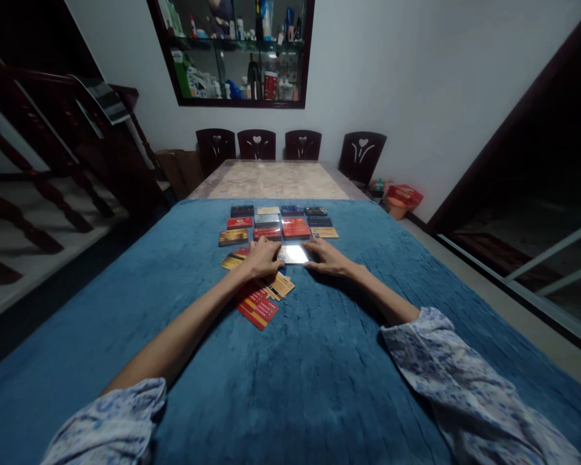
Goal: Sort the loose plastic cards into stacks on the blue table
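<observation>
Between my two hands lies a pale card [295, 254], bright with glare; whether it is one card or a stack I cannot tell. My left hand [263, 257] grips its left edge, and my right hand [328, 257] has thumb and fingers closed at the right edge. Under and beside my left hand, loose cards are fanned out on the blue cloth: a red card [257, 309] nearest me, a tan card [279, 285] and a gold one [231, 259]. Just beyond my hands are rows of card stacks, among them a red stack [295, 228] and a gold-brown one [233, 237].
The blue cloth [290, 387] covers the near part of a long table, whose marble-like top [281, 179] shows beyond. Several dark chairs [362, 155] stand at the far end and right corner. A railing [43, 135] runs along the left; a wall cabinet [239, 103] hangs behind.
</observation>
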Available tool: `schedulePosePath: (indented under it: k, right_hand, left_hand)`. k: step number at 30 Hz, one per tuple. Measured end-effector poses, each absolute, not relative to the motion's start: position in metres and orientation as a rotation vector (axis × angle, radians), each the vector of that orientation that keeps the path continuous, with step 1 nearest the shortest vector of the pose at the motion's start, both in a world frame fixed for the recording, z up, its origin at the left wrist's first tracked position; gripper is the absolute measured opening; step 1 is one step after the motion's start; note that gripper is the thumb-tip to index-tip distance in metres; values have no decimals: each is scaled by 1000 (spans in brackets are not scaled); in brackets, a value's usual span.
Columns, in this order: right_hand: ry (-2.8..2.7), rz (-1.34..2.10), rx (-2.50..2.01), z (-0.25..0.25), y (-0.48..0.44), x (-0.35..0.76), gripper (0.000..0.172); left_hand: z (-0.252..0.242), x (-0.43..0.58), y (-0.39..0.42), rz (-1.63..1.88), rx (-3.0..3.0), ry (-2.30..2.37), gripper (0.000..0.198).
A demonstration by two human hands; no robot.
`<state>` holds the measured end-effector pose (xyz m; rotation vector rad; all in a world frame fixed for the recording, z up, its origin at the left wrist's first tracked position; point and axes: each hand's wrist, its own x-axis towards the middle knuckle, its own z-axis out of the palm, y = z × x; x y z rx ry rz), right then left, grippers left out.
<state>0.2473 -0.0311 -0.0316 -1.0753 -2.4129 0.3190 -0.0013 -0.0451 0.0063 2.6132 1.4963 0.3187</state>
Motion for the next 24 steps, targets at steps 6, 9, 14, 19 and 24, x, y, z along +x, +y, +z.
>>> schedulePosePath:
  k: [6, 9, 14, 19, 24]
  right_hand:
    - [-2413, 342, -1081, -28, -32, 251, 51]
    - [-2425, 353, -1078, -25, -32, 253, 47]
    - [-2431, 374, -1089, -21, -32, 255, 45]
    - [-2429, 396, -1089, -18, -31, 258, 44]
    - [-2445, 400, -1085, -17, -30, 261, 43]
  left_hand:
    - [5, -2, -41, 301, 2634, 1480, 27]
    - [5, 0, -39, 286, 2622, 1495, 29]
    - [9, 4, -38, 201, 2612, 1514, 29]
    - [11, 5, -36, 195, 2633, 1489, 30]
    - [12, 6, -33, 163, 2636, 1450, 34]
